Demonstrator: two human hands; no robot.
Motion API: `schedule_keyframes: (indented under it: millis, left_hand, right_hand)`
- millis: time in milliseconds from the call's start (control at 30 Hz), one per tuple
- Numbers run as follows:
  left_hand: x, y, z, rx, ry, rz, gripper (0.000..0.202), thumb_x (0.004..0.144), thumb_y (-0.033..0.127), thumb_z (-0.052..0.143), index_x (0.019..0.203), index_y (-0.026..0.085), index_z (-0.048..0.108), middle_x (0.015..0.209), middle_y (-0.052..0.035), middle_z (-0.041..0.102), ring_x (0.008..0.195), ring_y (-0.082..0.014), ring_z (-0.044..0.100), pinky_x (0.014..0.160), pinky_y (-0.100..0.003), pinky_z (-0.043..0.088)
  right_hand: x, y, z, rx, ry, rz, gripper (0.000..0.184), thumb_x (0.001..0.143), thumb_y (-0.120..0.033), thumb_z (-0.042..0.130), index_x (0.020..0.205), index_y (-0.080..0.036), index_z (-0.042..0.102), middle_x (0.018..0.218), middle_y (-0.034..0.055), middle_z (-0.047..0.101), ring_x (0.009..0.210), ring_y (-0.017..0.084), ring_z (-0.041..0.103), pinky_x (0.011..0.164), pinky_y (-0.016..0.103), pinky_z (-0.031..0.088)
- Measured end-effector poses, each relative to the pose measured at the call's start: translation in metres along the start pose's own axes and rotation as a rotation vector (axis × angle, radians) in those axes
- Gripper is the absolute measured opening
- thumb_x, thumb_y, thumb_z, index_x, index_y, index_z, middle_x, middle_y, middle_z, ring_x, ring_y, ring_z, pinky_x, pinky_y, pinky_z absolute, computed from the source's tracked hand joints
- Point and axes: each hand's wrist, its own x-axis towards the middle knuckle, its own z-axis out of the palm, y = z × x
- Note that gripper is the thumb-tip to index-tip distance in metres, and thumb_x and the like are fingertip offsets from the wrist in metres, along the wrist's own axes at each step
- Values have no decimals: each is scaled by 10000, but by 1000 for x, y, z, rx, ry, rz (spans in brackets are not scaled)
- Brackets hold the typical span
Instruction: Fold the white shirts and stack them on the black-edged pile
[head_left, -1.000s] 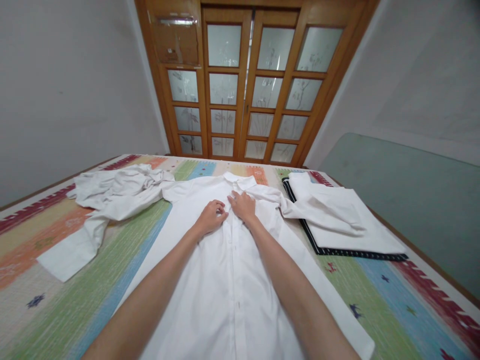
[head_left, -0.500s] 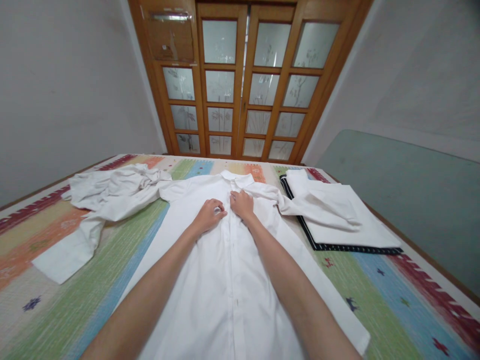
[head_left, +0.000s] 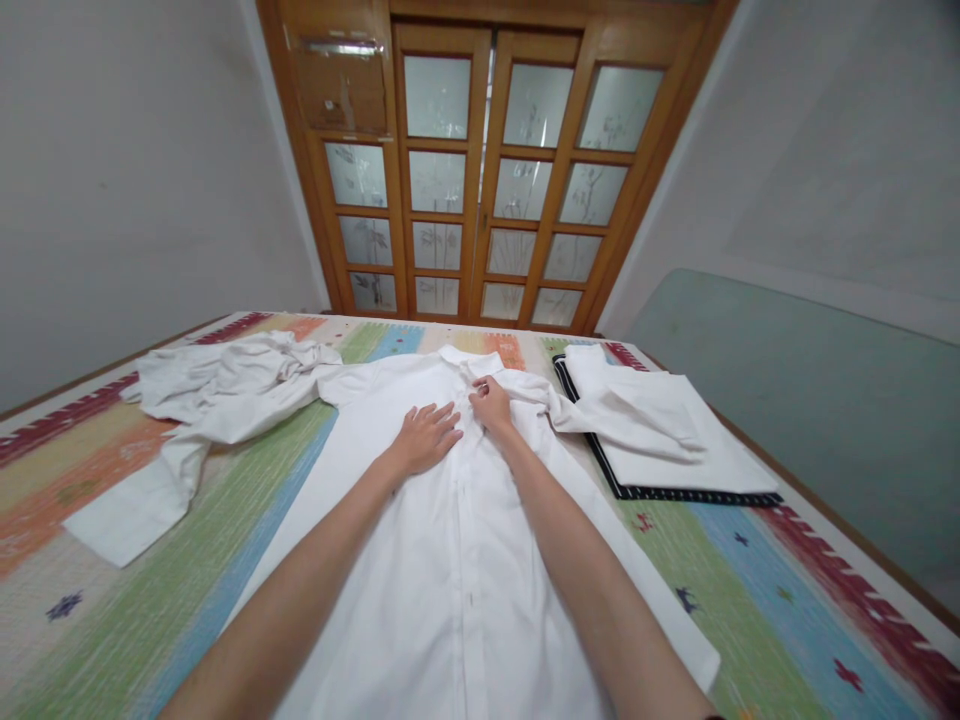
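Note:
A white long-sleeved shirt (head_left: 405, 600) lies spread front side up, its collar (head_left: 471, 362) pointing away from me and its sleeves stretched out to both sides. My left hand (head_left: 427, 438) rests flat on the chest, just left of the button placket, with the fingers spread. On the other side of the placket, a little below the collar, my right hand (head_left: 491, 403) pinches the shirt's front edge between thumb and fingers. Whether a button is inside that pinch is hidden.
A crumpled white garment (head_left: 217, 370) lies at the far left, by the left sleeve. Folded white cloth (head_left: 675, 440) sits on a black-edged piece at the right, under the right sleeve. Beneath everything is a striped colourful cover (head_left: 750, 570). Wooden glass-paned doors (head_left: 476, 200) stand beyond.
My left hand has opened from a curled grip near the placket and flattened on the shirt. My right hand has shifted slightly right, still pinching the edge. The view has tilted a little.

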Motion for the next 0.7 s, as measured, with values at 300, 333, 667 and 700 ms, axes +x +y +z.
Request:
schedule_keyframes:
  millis: [300,333,667,700]
  left_hand:
    - [-3,20,0,78,-110,-19,578,892,328,460,1456,218,401,1545,-131,373,1441,-398,254,1104,-682,206]
    - [-3,22,-1,96,-108,-17,588,876,317,478,1446,191,412,1544,-150,367,1442,-401,248,1110,-669,212]
    - [5,40,11,83,39,-85,418,896,381,492,1210,116,569,1328,-225,577,1310,-340,478,1054,-489,393]
    - [5,42,10,83,60,-109,378,895,388,497,1141,123,606,1250,-222,623,1249,-344,528,1015,-481,429]
  right_hand:
    - [6,7,0,511,72,118,212,643,-280,498,811,-189,589,591,-70,512,546,120,462,545,208,369]
    - [6,7,1,539,66,119,202,642,-280,498,800,-189,585,586,-70,512,535,116,454,536,206,361]
    - [8,8,0,637,113,89,175,659,-311,509,761,-192,587,605,-60,534,533,103,462,513,200,346]
    - [9,8,0,653,119,97,171,659,-310,510,756,-192,588,605,-60,536,528,101,461,510,200,346]
